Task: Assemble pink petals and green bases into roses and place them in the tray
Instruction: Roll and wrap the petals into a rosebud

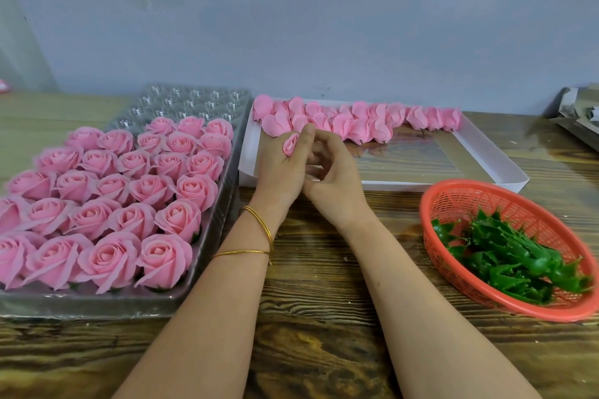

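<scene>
We find the left hand (pixel 282 168) gripping a small pink bud (pixel 290 144) between its fingers, over the near-left corner of the white box (pixel 486 152) toward the table's (pixel 317 317) back edge. The right hand (pixel 330 175) meets it, fingers curled; we cannot tell whether it holds anything. Loose petals (pixel 369 123) line the box's far side and green bases (pixel 505 256) fill the orange basket (pixel 453 201) at the right edge, both within easy reach. The tray (pixel 181 97) at the left edge holds finished roses (pixel 162 259), with its far cups empty.
</scene>
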`<state>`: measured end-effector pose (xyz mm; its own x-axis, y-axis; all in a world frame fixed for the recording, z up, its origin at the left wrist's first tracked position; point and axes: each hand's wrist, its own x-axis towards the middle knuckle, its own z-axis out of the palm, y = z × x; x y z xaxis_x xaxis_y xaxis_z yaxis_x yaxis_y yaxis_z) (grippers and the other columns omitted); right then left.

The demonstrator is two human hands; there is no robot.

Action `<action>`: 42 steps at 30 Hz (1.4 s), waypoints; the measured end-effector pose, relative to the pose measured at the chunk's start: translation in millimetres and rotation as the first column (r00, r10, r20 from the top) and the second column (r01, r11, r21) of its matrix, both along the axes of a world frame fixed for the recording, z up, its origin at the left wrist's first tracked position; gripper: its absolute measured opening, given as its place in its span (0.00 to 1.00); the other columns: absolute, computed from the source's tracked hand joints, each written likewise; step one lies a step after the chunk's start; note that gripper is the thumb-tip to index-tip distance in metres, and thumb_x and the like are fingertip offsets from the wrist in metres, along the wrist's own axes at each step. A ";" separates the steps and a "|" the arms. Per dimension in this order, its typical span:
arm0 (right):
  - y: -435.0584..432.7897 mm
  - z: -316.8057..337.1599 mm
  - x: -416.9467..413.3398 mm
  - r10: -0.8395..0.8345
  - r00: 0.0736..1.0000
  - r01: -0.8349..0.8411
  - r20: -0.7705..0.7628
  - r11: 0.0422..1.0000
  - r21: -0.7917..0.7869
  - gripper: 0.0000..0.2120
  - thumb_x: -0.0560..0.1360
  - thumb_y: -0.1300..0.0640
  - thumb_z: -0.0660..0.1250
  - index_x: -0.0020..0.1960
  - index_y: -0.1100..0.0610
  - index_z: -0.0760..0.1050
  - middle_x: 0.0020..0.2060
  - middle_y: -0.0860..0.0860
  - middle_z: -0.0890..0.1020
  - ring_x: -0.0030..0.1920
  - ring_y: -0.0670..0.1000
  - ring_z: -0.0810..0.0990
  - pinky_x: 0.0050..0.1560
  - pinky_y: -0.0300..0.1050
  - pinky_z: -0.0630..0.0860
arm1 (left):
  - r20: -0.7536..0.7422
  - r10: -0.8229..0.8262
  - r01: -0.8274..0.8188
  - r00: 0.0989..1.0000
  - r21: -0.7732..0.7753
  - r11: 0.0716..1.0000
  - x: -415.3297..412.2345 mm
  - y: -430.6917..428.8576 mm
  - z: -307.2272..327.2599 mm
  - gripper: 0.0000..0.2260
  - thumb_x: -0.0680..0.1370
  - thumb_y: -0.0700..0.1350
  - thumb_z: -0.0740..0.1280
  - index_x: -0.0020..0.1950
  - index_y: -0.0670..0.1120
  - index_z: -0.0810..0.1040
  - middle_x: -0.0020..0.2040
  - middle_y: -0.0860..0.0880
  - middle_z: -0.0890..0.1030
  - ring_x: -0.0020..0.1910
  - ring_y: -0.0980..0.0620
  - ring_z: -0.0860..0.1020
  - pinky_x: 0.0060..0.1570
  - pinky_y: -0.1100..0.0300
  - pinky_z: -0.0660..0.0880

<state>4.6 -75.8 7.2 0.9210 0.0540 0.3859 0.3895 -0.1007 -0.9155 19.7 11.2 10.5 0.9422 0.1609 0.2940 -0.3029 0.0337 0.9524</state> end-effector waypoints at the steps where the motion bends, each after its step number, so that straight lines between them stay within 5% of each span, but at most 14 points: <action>1: -0.6 0.1 -0.2 -0.007 1.000 0.007 0.000 1.000 0.003 0.22 0.71 0.72 0.69 0.59 0.54 0.70 0.45 0.49 0.81 0.42 0.39 0.80 0.42 0.32 0.74 | -0.008 -0.014 0.014 1.000 -0.015 1.000 0.0 -0.4 0.2 0.14 0.81 0.51 0.64 0.39 0.46 0.79 0.33 0.50 0.82 0.34 0.54 0.82 0.31 0.63 0.77; 8: -2.7 1.8 -0.4 -0.014 1.000 0.014 -0.016 1.000 -0.006 0.21 0.70 0.72 0.70 0.58 0.57 0.71 0.44 0.48 0.80 0.41 0.39 0.80 0.43 0.34 0.75 | 0.012 -0.081 0.081 0.997 -0.005 0.997 -0.7 0.6 -1.0 0.12 0.79 0.51 0.66 0.38 0.52 0.83 0.37 0.50 0.85 0.38 0.53 0.84 0.35 0.61 0.79; 12: -2.8 1.1 -0.6 0.005 1.000 -0.005 -0.025 1.000 0.000 0.21 0.72 0.75 0.67 0.62 0.61 0.70 0.48 0.46 0.81 0.48 0.38 0.81 0.50 0.35 0.77 | 0.041 -0.069 0.068 0.997 0.040 0.997 0.2 4.0 -2.0 0.16 0.74 0.53 0.70 0.42 0.39 0.82 0.40 0.39 0.83 0.43 0.41 0.83 0.46 0.43 0.81; 19: -3.6 1.9 -0.3 0.043 0.999 -0.043 -0.023 0.999 -0.017 0.22 0.73 0.78 0.62 0.59 0.56 0.68 0.49 0.44 0.80 0.48 0.33 0.79 0.48 0.30 0.74 | 0.088 -0.029 0.019 0.996 0.109 0.994 1.0 4.0 -3.0 0.19 0.75 0.55 0.68 0.41 0.38 0.79 0.38 0.38 0.81 0.42 0.37 0.79 0.44 0.40 0.78; 26: -2.4 1.5 -0.5 -0.017 1.000 0.017 -0.014 1.000 0.011 0.21 0.71 0.71 0.70 0.58 0.54 0.71 0.44 0.48 0.81 0.44 0.42 0.81 0.46 0.38 0.77 | 0.001 -0.055 0.055 0.998 -0.032 0.998 3.4 0.4 -2.5 0.14 0.81 0.50 0.63 0.45 0.42 0.80 0.37 0.46 0.83 0.37 0.50 0.83 0.35 0.58 0.80; 31: -0.6 0.9 0.9 -0.042 0.999 0.042 -0.012 0.999 -0.005 0.20 0.70 0.71 0.70 0.56 0.55 0.71 0.41 0.46 0.79 0.41 0.42 0.78 0.45 0.40 0.76 | 0.000 -0.038 0.038 0.999 -0.030 0.999 2.8 -2.3 -2.7 0.13 0.80 0.46 0.65 0.37 0.50 0.81 0.33 0.51 0.83 0.34 0.56 0.82 0.33 0.62 0.78; 34: -0.6 1.3 1.0 -0.037 0.999 0.037 -0.019 0.999 0.013 0.18 0.71 0.72 0.69 0.56 0.57 0.71 0.44 0.49 0.80 0.43 0.42 0.80 0.46 0.38 0.76 | 0.012 -0.042 0.042 0.999 -0.016 0.999 3.7 -0.7 -4.0 0.08 0.77 0.44 0.69 0.42 0.41 0.82 0.39 0.42 0.84 0.39 0.47 0.83 0.41 0.51 0.81; 37: -1.8 1.8 0.1 -0.014 1.000 0.015 -0.024 0.999 0.029 0.19 0.72 0.74 0.67 0.58 0.59 0.70 0.47 0.49 0.81 0.46 0.40 0.80 0.49 0.36 0.77 | 0.042 -0.042 0.042 0.998 -0.008 0.999 4.0 0.8 -3.6 0.16 0.74 0.48 0.71 0.45 0.33 0.80 0.43 0.31 0.81 0.45 0.32 0.80 0.48 0.37 0.78; 42: -3.0 2.5 -0.6 0.029 0.999 -0.028 -0.033 0.999 0.028 0.20 0.72 0.76 0.64 0.58 0.58 0.69 0.49 0.48 0.81 0.48 0.36 0.80 0.51 0.32 0.75 | 0.070 -0.025 0.023 0.997 0.031 0.999 2.9 3.2 -2.9 0.17 0.75 0.46 0.71 0.43 0.31 0.78 0.41 0.29 0.79 0.43 0.32 0.79 0.46 0.35 0.77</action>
